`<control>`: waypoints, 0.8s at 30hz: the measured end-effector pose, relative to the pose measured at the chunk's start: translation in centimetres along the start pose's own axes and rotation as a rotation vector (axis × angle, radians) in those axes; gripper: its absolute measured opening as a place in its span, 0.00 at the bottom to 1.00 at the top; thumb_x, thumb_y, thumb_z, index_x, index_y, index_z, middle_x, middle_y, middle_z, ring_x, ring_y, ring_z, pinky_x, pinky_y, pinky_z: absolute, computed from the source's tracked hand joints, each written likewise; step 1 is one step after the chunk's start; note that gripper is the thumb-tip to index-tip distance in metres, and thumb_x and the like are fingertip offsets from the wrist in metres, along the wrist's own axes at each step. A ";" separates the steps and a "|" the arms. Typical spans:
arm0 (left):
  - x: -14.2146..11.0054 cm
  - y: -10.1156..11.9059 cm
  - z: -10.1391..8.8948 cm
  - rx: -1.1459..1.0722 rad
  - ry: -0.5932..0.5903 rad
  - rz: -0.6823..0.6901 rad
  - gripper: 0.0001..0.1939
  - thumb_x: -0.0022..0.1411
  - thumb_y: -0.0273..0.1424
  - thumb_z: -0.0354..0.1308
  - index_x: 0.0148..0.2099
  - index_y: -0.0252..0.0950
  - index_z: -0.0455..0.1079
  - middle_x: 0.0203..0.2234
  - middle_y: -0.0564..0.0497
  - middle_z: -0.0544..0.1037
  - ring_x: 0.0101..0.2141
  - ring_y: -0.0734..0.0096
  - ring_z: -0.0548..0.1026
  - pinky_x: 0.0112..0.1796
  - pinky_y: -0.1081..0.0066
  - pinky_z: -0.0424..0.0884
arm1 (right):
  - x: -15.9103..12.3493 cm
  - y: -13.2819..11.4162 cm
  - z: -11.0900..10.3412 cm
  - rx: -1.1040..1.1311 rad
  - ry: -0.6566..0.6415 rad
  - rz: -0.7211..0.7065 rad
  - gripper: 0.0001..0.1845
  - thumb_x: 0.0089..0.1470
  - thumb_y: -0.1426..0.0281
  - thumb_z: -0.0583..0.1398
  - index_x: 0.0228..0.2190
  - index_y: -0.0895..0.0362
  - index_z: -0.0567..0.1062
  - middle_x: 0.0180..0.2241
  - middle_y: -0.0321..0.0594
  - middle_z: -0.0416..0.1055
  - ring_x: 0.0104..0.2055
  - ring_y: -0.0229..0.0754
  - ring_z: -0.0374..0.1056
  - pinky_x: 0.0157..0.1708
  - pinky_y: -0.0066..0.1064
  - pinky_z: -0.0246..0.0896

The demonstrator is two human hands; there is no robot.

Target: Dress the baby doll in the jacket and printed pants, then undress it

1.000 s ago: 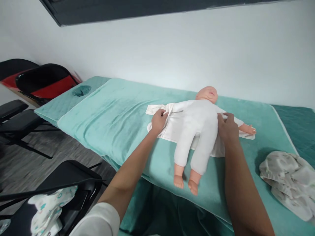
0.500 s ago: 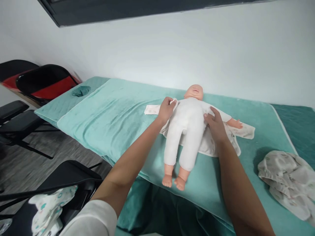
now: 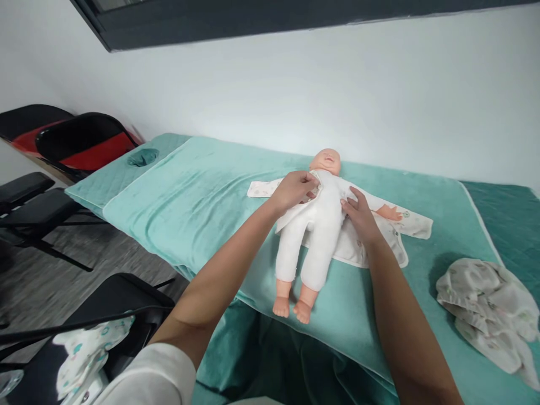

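Holding jacket edge [image 3: 318,184], left hand [image 3: 296,190] has shifted inward over doll [image 3: 315,222].

Your left hand [image 3: 297,190] is pinching the front edge of a pale jacket [image 3: 352,247] over the chest of a doll [image 3: 312,212], which is lying face up. Your right hand [image 3: 360,211] is touching the doll's other side, fingers parted. A green cover [image 3: 185,191] is lying underneath; a crumpled cloth [image 3: 485,309] is resting beyond your right forearm.
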State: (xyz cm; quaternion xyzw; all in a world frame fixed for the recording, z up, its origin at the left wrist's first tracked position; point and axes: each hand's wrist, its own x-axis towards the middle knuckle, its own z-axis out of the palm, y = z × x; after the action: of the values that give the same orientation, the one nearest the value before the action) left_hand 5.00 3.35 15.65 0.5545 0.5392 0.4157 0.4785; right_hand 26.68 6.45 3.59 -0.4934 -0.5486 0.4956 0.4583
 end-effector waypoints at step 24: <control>1.4 -5.5 1.2 0.665 0.267 0.500 0.11 0.66 0.25 0.52 0.47 0.38 0.72 0.47 0.45 0.79 0.52 0.58 0.72 0.56 0.59 0.66 | -1.0 -1.6 -0.6 -0.299 0.193 -0.044 0.36 0.53 0.45 0.61 0.56 0.54 0.70 0.39 0.44 0.79 0.44 0.50 0.75 0.53 0.48 0.66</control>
State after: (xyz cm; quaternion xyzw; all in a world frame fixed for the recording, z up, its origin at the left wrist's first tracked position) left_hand 5.20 4.47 9.95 0.7331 0.5503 0.3906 0.0846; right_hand 27.23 5.49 5.19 -0.5893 -0.5800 0.3488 0.4412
